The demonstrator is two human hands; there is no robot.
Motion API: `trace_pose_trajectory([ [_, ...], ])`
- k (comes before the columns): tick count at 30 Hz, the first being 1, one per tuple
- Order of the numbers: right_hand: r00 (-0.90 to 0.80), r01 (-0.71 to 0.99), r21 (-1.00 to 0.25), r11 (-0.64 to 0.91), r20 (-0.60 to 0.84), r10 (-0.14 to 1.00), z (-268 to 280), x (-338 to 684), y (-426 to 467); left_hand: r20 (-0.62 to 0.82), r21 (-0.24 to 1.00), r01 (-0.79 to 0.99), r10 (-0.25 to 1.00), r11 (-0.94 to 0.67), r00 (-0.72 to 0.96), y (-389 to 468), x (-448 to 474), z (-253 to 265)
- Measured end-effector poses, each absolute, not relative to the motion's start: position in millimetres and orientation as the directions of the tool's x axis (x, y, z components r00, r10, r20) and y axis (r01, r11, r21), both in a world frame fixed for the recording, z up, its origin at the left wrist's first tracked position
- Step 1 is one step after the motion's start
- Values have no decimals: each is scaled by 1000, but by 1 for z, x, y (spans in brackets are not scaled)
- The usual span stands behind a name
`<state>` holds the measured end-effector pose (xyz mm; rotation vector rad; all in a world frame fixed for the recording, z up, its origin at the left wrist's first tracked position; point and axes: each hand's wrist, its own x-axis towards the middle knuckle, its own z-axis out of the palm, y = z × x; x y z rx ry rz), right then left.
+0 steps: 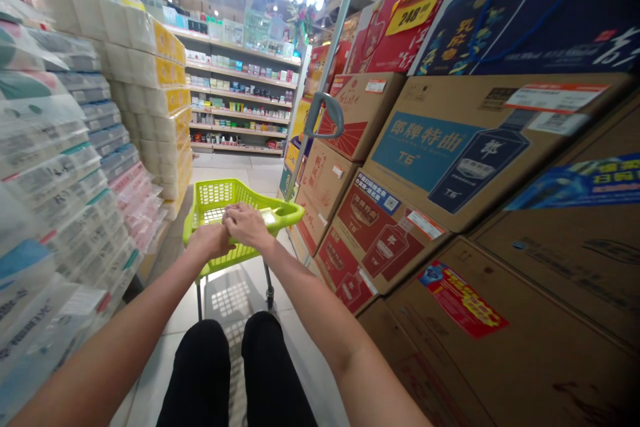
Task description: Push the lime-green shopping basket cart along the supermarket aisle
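Note:
A lime-green plastic shopping cart (253, 255) with a lattice basket stands on thin grey legs in front of me. At its near edge, my left hand (211, 240) is closed around the rim. Close against it, my right hand (246, 224) is also closed on the cart, its fingers curled near those of the left. The undersides of both grips are hidden. Little of the basket's inside shows past my hands, and I make out no goods there.
Stacked liquor cartons (425, 147) wall the right side. Tissue packs (145, 73) are piled along the left. Shelves of small boxes and bottles (240, 93) face me beyond the tiled floor (240, 163). A metal pole with a grey loop handle (325, 117) leans near the cartons.

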<state>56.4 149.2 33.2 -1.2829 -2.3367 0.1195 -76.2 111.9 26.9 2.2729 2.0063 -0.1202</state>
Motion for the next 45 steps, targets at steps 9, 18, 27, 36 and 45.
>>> trace_pose_trajectory([
  [9,-214,846,-335,414,498,840,18,63,121,-68,-34,993,992,-113,110,106,-74,27],
  [18,262,786,-596,165,562,785,-3,93,117,-67,-53,990,989,-133,129,107,-80,26],
  [27,323,690,-658,301,652,686,-50,6,72,-64,-82,984,987,-155,150,112,-88,23],
  [36,656,422,-888,182,438,615,-52,40,104,-63,-92,984,987,-151,145,113,-88,21],
  [45,630,377,-912,163,382,676,-54,-4,78,-56,-97,976,980,-196,191,105,-88,26],
])
